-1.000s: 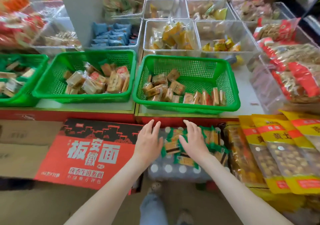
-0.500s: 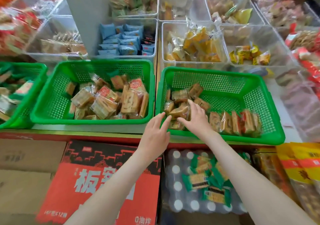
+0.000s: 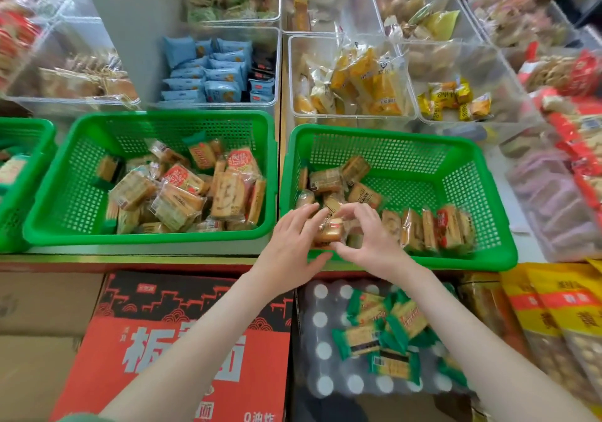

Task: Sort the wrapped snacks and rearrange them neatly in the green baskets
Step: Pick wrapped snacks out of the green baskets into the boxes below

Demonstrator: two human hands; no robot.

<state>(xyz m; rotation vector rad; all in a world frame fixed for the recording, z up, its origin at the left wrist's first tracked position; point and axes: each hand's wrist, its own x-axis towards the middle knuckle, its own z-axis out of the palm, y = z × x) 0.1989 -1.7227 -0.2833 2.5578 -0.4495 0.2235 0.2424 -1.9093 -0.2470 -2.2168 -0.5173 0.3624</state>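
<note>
At the front of the green basket (image 3: 407,260), my right hand (image 3: 371,239) is pinching a snack packet (image 3: 330,231) by its sides, and my left hand (image 3: 293,242) is lying flat against it. It looks light and slippery.

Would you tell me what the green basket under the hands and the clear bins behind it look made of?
Green basket: likely moulded plastic, glossy, with a perforated lattice wall. Clear bins: probably rigid transparent plastic; the snacks show through their walls.

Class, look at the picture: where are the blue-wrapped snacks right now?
In the head view, the blue-wrapped snacks sit in a clear bin just behind the middle green basket, left of the yellow-wrapped snacks.
</note>
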